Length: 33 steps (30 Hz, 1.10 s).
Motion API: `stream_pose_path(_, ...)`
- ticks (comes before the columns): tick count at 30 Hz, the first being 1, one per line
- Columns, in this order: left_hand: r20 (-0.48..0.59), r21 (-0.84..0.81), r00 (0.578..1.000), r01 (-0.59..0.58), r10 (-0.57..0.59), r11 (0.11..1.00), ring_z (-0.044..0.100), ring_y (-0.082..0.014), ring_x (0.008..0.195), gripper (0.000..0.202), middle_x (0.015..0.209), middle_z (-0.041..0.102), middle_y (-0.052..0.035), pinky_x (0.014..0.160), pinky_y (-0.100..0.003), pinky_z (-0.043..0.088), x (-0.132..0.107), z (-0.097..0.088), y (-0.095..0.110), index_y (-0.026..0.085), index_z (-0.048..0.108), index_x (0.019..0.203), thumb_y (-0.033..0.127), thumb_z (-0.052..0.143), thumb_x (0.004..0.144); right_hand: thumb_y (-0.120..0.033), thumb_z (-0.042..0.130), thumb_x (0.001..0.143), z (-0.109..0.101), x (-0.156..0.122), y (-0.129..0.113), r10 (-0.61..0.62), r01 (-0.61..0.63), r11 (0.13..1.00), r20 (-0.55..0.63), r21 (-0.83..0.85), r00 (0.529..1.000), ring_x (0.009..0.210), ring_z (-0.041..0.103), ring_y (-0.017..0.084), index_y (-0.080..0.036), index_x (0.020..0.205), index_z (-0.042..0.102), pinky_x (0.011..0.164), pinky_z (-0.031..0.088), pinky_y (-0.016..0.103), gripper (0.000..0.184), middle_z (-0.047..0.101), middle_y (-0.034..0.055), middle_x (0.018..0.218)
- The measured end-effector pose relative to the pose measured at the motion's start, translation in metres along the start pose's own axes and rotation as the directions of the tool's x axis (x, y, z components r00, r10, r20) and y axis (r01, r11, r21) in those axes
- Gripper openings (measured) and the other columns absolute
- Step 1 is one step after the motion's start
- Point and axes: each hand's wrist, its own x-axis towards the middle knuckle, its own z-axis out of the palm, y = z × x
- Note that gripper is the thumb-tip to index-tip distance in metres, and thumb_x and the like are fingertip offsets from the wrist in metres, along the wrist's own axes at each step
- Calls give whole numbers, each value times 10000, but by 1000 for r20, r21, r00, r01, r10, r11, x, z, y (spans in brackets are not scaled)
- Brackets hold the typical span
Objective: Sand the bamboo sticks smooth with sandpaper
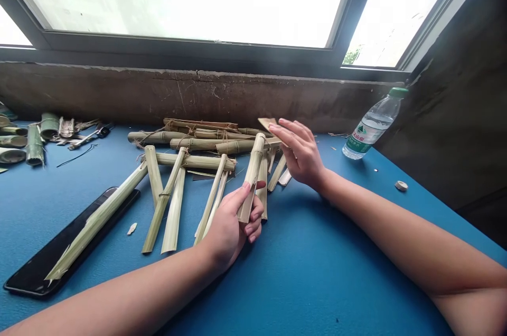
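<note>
Blue tabletop [317, 283] below the window [178, 3] — split bamboo tube [251, 177] pinched between thumb and curled fingers of the left hand [232, 225], right hand [298, 152] spread just beside that tube, loose bamboo pieces [190, 161] behind it — with a loose pinch risking a slip against its sharp split edges.

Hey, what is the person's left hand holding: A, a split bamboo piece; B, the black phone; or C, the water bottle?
A. The thumb and fingers of the left hand close around a split bamboo piece, which angles up from the hand.
</note>
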Motion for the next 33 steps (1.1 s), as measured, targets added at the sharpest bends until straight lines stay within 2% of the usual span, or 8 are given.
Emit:
stream_pose_path(4, 40, -4, 999, 20, -20, 1000, 197, -64, 394, 413, 567, 391, 77, 373, -196, 252, 0, -1, -1, 168, 632, 1084, 530, 433, 1066, -108, 444, 1048, 4, -2, -8, -169, 155, 982, 125, 111, 978, 1520, 497, 242, -232, 1627, 427, 1282, 389, 515, 592, 612, 90, 1555)
stream_pose_path(7, 30, -27, 999, 19, -18, 999, 198, -63, 379, 454, 535, 382, 68, 366, -196, 257, 1, -2, -1, 170, 633, 890, 520, 408, 1071, -99, 421, 1032, 7, -1, -26, -277, 251, 951, 138, 179, 951, 1516, 499, 245, -188, 1635, 410, 1278, 406, 527, 609, 616, 127, 1543)
stream_pose_path(10, -26, -42, 998, 51, -52, 998, 235, -64, 353, 596, 490, 379, 34, 349, -201, 253, 3, -2, -1, 178, 534, 620, 484, 317, 1082, -147, 435, 1033, 12, -1, -47, -394, 339, 889, 138, 308, 909, 1526, 482, 257, -120, 1602, 452, 1262, 447, 488, 570, 626, 163, 1523)
stream_pose_path(12, -49, -42, 997, 62, -64, 997, 246, -63, 341, 652, 472, 370, 22, 339, -201, 247, 4, -3, 0, 187, 482, 536, 466, 270, 1086, -157, 429, 1031, 15, -1, -54, -415, 337, 867, 157, 366, 896, 1542, 457, 267, -77, 1564, 492, 1275, 434, 478, 542, 623, 184, 1520)
stream_pose_path(15, -18, -14, 996, 87, -88, 996, 216, -55, 330, 715, 434, 298, 39, 336, -196, 231, 4, -2, 2, 189, 466, 489, 503, 242, 1091, -132, 418, 1022, 16, -1, -54, -346, 267, 893, 174, 361, 922, 1557, 432, 271, -57, 1543, 506, 1290, 405, 500, 534, 600, 209, 1536)
stream_pose_path(24, -30, -58, 999, 17, -19, 998, 240, -64, 391, 507, 537, 352, 49, 363, -191, 268, 5, 0, 0, 196, 464, 610, 410, 342, 1054, -166, 427, 1014, 15, -3, -48, -334, 243, 890, 190, 386, 923, 1546, 455, 251, -100, 1544, 513, 1286, 406, 489, 542, 610, 173, 1538)
stream_pose_path(29, -6, -22, 999, -50, 50, 998, 347, -66, 430, 133, 702, 491, 51, 392, -202, 343, -1, 4, 0, 210, 490, 820, 289, 576, 882, -145, 447, 1016, 16, -3, -46, -257, 185, 898, 134, 400, 957, 1535, 471, 256, -123, 1553, 501, 1270, 426, 513, 540, 625, 175, 1522)
stream_pose_path(33, -16, 61, 997, -68, 69, 996, 375, -70, 413, 215, 735, 574, 55, 384, -216, 383, -2, 6, -3, 226, 504, 950, 196, 631, 779, -239, 486, 1022, 15, -3, -49, -306, 220, 886, 159, 408, 939, 1532, 477, 258, -127, 1537, 524, 1280, 407, 507, 528, 638, 165, 1510)
